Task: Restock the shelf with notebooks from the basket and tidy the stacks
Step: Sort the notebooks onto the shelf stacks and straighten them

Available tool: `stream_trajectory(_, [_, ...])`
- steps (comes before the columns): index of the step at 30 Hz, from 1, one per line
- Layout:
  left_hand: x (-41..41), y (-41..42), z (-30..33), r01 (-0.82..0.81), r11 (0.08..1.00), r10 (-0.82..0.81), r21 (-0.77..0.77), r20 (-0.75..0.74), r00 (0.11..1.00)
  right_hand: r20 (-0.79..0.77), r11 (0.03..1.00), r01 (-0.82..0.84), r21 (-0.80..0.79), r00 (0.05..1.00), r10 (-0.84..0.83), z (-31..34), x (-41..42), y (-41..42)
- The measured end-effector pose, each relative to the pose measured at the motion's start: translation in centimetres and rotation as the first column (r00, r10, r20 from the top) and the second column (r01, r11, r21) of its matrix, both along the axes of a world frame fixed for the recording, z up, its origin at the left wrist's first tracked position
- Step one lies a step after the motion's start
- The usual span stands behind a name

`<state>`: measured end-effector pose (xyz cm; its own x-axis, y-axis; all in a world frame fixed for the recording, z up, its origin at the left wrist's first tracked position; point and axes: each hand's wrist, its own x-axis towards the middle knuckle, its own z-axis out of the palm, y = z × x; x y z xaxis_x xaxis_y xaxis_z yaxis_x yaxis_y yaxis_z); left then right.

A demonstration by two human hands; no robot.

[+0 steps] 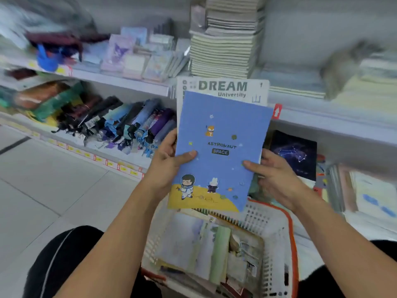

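A blue notebook (219, 147) and a white notebook (223, 89) behind it are being held upright above the basket (279, 233), in front of the shelf (322, 123). The pair is being pinched at its left edge by the left hand (167, 164) and at its right edge by the right hand (272, 171).

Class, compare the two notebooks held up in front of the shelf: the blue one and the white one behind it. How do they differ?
The blue notebook is in front, almost fully visible; the white notebook shows only its top above it. The blue one has cartoon figures and reads "ASTRONAUT SPACE"; the white one reads "DREAM University" in grey. Shared: both stand upright above the basket, held between the left hand and right hand.
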<state>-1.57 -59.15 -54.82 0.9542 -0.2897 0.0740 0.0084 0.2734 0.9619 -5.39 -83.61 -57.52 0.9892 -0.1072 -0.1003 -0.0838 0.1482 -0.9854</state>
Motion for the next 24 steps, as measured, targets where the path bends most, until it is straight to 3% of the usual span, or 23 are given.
stream_trajectory(5, [4.0, -6.1, 5.8, -0.116, 0.993, 0.106, 0.036, 0.21, 0.972, 0.216, 0.985, 0.153, -0.082, 0.967, -0.133, 5.9, 0.5, -2.0])
stream_trajectory(7, [5.7, -8.7, 7.8, -0.155, 0.978, 0.116, 0.138, 0.257, 0.959, 0.247, 0.966, 0.249, -0.063, 0.942, -0.227, 7.9, 1.0, -3.5])
stream_trajectory(11, [8.3, -12.4, 10.8, 0.074, 0.868, -0.129, 0.491, 0.079, 0.988, 0.1, 0.924, 0.378, 0.052, 0.919, -0.382, 11.2, 2.7, -7.1])
stream_trajectory(13, [9.1, -13.7, 10.8, 0.099, 0.806, -0.136, 0.583, 0.02, 0.99, -0.016, 0.902, 0.43, 0.043, 0.903, -0.429, 12.9, 3.9, -8.9])
stream_trajectory(18, [11.9, -16.9, 10.7, 0.127, 0.921, -0.045, 0.369, -0.222, 0.974, -0.152, 0.895, 0.435, -0.094, 0.883, -0.445, 14.8, 7.5, -13.3])
stream_trajectory(22, [13.6, -18.8, 11.2, 0.203, 0.909, -0.152, 0.363, -0.163, 0.975, -0.184, 0.915, 0.394, -0.084, 0.897, -0.403, 14.2, 8.9, -15.2])
stream_trajectory(24, [14.1, -19.2, 11.2, 0.266, 0.851, -0.243, 0.452, -0.11, 0.964, -0.149, 0.917, 0.369, -0.15, 0.909, -0.39, 14.2, 9.5, -16.0])
